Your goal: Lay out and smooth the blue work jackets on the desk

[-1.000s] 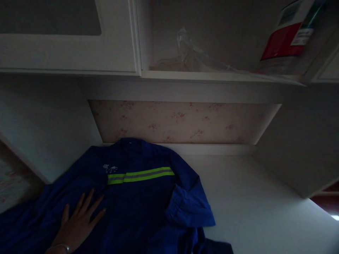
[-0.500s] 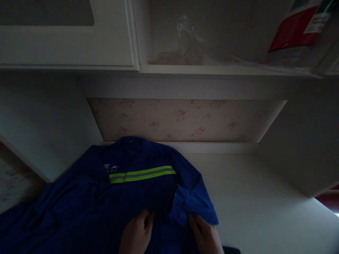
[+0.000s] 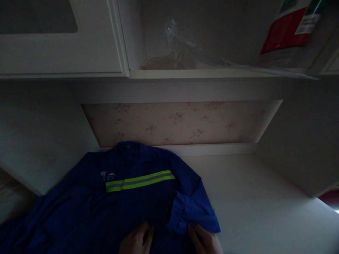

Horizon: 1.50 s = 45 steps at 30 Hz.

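A dark blue work jacket [image 3: 127, 208] with a yellow-green reflective stripe [image 3: 140, 180] lies spread on a white desk top [image 3: 259, 204], its collar toward the back wall. One sleeve cuff [image 3: 193, 215] is folded across the front. At the bottom edge my left hand [image 3: 136, 241] presses on the jacket's front, fingers close together. My right hand [image 3: 205, 240] touches the fabric just under the folded cuff. Both hands are cut off by the frame, and the dim light hides whether either pinches the cloth.
A white cabinet door [image 3: 58, 38] and an open shelf [image 3: 212, 72] hang above the desk. Crumpled clear plastic [image 3: 180, 49] and a red-and-white package [image 3: 288, 28] lie on the shelf. Floral wallpaper [image 3: 180, 121] backs the recess. White side panels [image 3: 302, 144] close in both sides.
A second ago only my left hand lay flat on the jacket's left side. Now both hands sit at the jacket's lower middle by the cuff. The view has shifted slightly.
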Motion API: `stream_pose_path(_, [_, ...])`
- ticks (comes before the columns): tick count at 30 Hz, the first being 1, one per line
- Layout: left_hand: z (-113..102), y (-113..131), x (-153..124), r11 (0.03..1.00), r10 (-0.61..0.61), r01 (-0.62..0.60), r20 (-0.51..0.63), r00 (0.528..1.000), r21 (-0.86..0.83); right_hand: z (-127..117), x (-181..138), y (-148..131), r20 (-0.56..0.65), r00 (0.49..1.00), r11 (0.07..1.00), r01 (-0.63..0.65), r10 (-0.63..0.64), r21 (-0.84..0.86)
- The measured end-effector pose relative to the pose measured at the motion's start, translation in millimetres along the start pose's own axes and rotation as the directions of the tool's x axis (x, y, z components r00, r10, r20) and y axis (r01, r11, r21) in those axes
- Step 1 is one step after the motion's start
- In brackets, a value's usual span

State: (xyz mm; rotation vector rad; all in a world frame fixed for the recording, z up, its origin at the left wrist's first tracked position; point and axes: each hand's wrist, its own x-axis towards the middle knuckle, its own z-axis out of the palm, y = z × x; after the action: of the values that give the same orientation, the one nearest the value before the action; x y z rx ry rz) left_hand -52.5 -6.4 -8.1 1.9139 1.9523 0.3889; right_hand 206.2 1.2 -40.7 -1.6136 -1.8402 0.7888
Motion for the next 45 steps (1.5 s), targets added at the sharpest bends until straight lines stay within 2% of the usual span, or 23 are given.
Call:
stream_pose_path(10, [4.2,-5.2,-0.1,0.999,0.053,-0.053,-0.071,0.996,-0.006,1.0,-2.0,2.4,-0.017,1.0,1.0,0.014,-0.013,0.019])
stream_pose_path(21, [4.9,-5.7,1.8,0.999,0.045,-0.045,-0.062,0.997,0.0,-2.9,-0.1,-4.6,-0.084,0.996,0.999,0.041,-0.039,0.024])
stream_pose_path(30, [3.8,-5.3,-0.2,0.999,0.042,-0.042,-0.039,0.998,0.019,-0.4,-0.9,-2.7,-0.074,0.997,0.999,0.021,-0.018,0.034])
stream_pose_path(37, [3.0,-5.4,-0.6,0.997,0.078,-0.077,-0.075,0.994,0.026,-1.0,-1.3,-0.2,-0.015,1.0,0.999,0.008,-0.007,0.037])
stream_pose_path(45, [0.7,-2.3,-1.5,0.997,0.059,-0.057,-0.057,0.997,0.042,-0.9,-2.1,-3.6,-0.057,0.998,0.999,0.006,-0.003,0.044])
